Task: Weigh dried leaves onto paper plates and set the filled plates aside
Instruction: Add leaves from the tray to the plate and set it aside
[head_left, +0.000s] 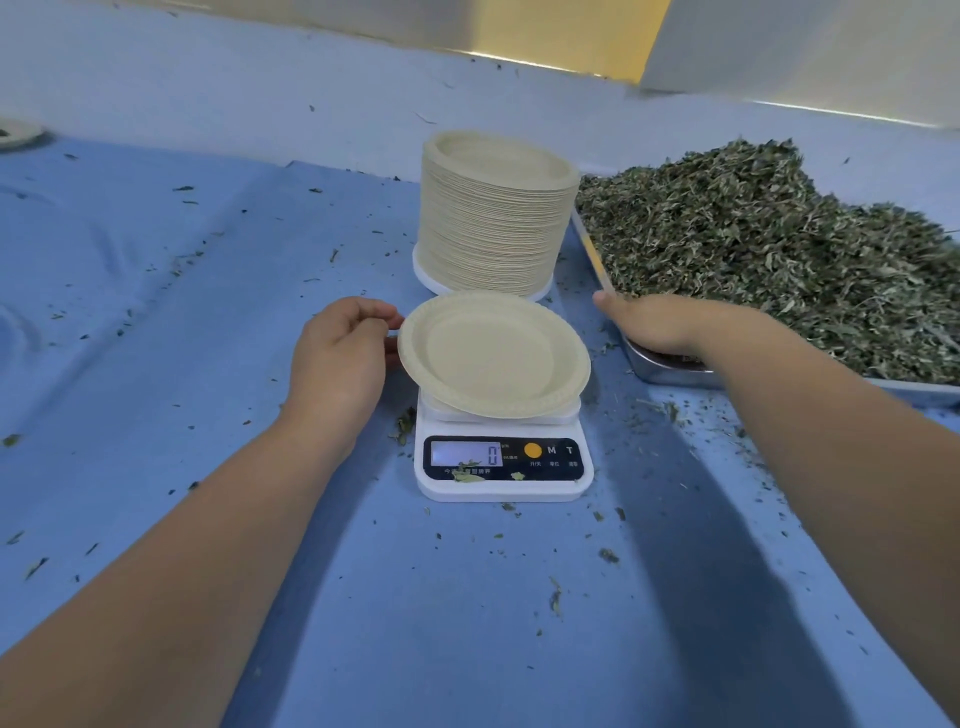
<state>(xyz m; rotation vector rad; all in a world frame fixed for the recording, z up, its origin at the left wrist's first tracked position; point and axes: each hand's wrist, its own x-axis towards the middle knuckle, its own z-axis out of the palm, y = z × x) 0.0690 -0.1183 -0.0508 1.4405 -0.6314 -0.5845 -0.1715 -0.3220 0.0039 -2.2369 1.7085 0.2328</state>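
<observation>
An empty beige paper plate (493, 356) lies on a small white digital scale (503, 467) whose display reads 0. My left hand (340, 353) pinches the plate's left rim between thumb and fingers. Behind the scale stands a tall stack of paper plates (496, 213). To the right, a metal tray (670, 371) holds a big heap of dried green leaves (779, 249). My right hand (660, 322) rests palm down on the tray's near left corner, fingers reaching into the leaves; its fingertips are hidden.
A blue cloth (208, 312) covers the table, strewn with leaf crumbs around the scale. A plate edge (18, 134) shows at the far left. A pale wall rises behind the table.
</observation>
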